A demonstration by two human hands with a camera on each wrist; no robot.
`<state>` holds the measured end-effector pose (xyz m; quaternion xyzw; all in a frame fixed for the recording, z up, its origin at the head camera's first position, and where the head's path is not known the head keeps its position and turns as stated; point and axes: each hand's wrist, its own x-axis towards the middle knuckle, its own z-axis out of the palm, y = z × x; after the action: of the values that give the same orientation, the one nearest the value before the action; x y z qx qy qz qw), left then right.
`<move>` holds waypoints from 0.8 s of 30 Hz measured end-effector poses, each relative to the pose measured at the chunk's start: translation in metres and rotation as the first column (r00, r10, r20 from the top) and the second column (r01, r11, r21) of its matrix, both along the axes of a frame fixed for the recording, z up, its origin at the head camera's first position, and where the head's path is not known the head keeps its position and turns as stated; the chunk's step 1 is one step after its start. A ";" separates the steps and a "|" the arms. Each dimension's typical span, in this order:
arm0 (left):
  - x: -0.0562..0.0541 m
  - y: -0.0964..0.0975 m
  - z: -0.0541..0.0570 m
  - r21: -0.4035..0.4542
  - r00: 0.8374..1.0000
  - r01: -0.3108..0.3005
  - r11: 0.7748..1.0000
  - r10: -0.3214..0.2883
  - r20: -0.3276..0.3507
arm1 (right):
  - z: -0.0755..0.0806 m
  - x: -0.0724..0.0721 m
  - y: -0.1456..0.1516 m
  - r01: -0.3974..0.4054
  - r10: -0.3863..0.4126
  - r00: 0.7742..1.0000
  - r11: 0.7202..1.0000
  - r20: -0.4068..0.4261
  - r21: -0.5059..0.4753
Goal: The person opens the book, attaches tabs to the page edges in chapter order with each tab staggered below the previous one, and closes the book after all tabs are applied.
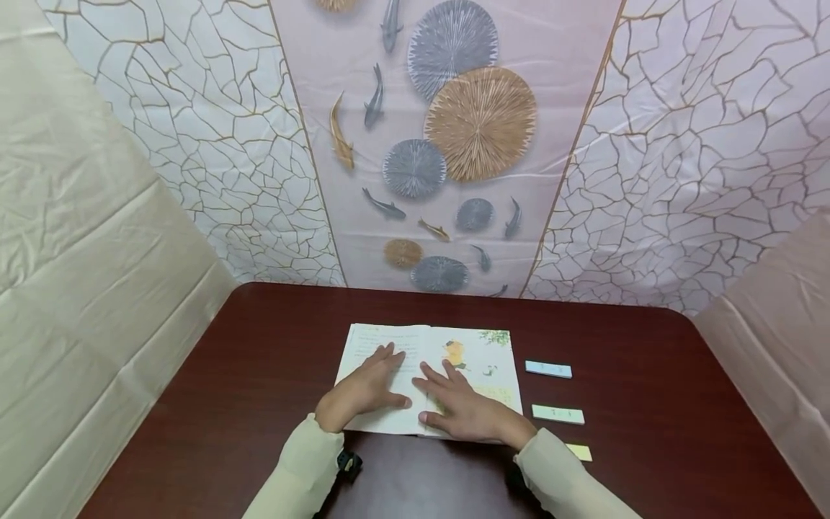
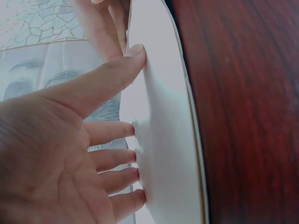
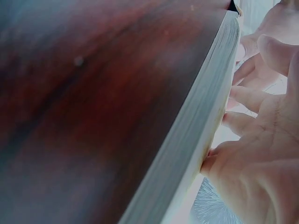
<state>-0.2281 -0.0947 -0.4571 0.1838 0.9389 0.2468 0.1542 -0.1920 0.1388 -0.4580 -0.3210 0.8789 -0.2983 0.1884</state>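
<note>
An open book (image 1: 387,425) lies flat on the dark red table, with printed text on its left page and a yellow figure and green leaves pictured on its right page. My left hand (image 1: 366,386) rests its fingertips on the left page, fingers spread. On the right page, close to the middle fold, my right hand (image 1: 463,407) presses with spread fingers. In the left wrist view the left thumb and fingertips touch the white page (image 2: 170,126). The thick edge of the page block (image 3: 187,126) shows in the right wrist view beside the right fingertips.
Right of the book lie a blue sticky-note pad (image 1: 548,369), a green pad (image 1: 558,414) and a yellow pad (image 1: 579,452), the last partly hidden by the right sleeve. Patterned cloth (image 1: 441,216) hangs behind the table (image 1: 272,360).
</note>
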 end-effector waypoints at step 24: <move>0.000 0.013 0.008 -0.148 0.999 -0.015 0.989 0.020 0.027 | 0.020 -0.043 0.043 0.363 -0.336 0.928 0.912 -0.164 0.189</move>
<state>-0.2285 -0.0816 -0.4487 0.1601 0.9539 0.1804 0.1785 -0.2354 0.1815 -0.4376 -0.1544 0.9595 -0.2089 0.1089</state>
